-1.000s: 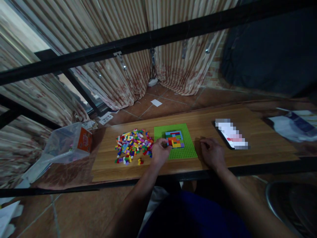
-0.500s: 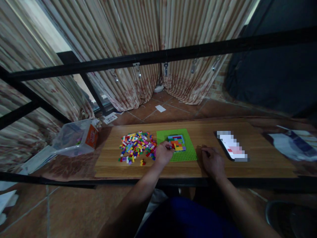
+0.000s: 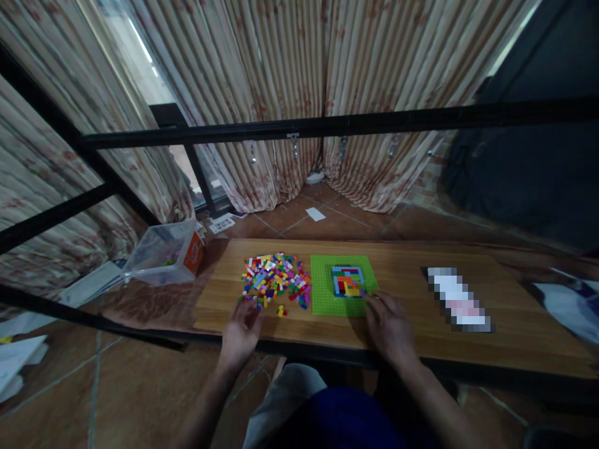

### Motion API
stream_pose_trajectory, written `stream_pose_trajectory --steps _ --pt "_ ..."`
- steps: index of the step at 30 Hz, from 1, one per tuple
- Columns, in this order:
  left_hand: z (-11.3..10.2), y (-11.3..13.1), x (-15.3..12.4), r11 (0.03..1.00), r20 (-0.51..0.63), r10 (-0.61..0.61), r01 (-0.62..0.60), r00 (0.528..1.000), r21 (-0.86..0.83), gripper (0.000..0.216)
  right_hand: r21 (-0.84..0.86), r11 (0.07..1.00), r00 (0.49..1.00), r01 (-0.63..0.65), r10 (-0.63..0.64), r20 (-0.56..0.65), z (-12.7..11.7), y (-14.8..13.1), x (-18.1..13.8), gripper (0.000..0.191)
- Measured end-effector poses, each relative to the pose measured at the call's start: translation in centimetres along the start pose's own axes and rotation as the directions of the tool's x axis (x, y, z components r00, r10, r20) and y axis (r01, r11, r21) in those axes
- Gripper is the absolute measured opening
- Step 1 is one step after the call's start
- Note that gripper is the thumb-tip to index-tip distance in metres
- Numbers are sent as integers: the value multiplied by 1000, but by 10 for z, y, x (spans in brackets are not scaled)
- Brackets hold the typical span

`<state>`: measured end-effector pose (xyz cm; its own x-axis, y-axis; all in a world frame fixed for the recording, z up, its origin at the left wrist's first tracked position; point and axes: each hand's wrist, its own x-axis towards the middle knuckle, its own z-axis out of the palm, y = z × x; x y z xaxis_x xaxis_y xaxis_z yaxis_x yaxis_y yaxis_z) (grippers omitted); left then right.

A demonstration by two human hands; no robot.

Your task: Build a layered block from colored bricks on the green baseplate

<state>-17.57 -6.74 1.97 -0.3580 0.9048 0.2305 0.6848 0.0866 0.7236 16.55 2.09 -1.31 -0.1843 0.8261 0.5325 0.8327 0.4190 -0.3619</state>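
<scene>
Across the desk, the hands have traded places of work

Behind everything hang striped, flowered curtains (image 3: 281, 68), crossed by a black metal rail (image 3: 374, 124). Below them runs the long wooden desk (image 3: 412, 274). Beyond its left end sits a clear plastic tub (image 3: 159, 255) with an orange label. On the desk itself, from left to right, lie a loose pile of toy bricks (image 3: 276, 274), a green studded baseplate (image 3: 322, 302) and, well apart to the right, a phone (image 3: 461, 299) with its screen blurred out.

Both hands have moved within the last half second. The left hand (image 3: 241, 333), which was at the built bricks, is now at the near left edge of the pile; its thumb and fingers are parted, and no brick shows gripped between them, though a small one under the tips could be hidden. The right hand (image 3: 390, 327), which lay on the bare wood between baseplate and phone, now reaches over the baseplate's near right corner. Its fingers are stretched forward and close together; whether they touch or pinch anything, I cannot tell. As I read it, the left side of the work has shifted to the loose supply, leaving the right hand nearest the build.

That build, a square of fitted bricks (image 3: 349, 282), sits near the baseplate's middle, pale blue along its edges with red, orange and yellow inside. Smaller yet, a yellow-and-red cluster (image 3: 281, 310) lies apart, just nearer than the pile.
</scene>
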Motion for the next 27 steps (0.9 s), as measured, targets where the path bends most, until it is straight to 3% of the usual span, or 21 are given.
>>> stream_pose_trajectory --steps 4,9,13,17,27 --pt "-10 -19 -6 949 -21 35 -26 999 314 74 -28 998 998 47 -46 52 19 -19 5 37" --pt "19 -7 -11 877 20 97 -95 995 472 96 -67 997 997 41 -36 70 26 -14 5 39" --pt "45 1 -4 870 -44 118 -81 992 487 98 -118 993 996 24 -14 84 24 -9 -5 40" --pt "56 4 7 879 -60 181 -134 982 457 94 -153 988 995 7 8 98 21 -4 -13 43" --pt "49 3 11 928 -83 240 -203 967 313 75 -102 995 996 -1 10 88 20 0 -19 45"
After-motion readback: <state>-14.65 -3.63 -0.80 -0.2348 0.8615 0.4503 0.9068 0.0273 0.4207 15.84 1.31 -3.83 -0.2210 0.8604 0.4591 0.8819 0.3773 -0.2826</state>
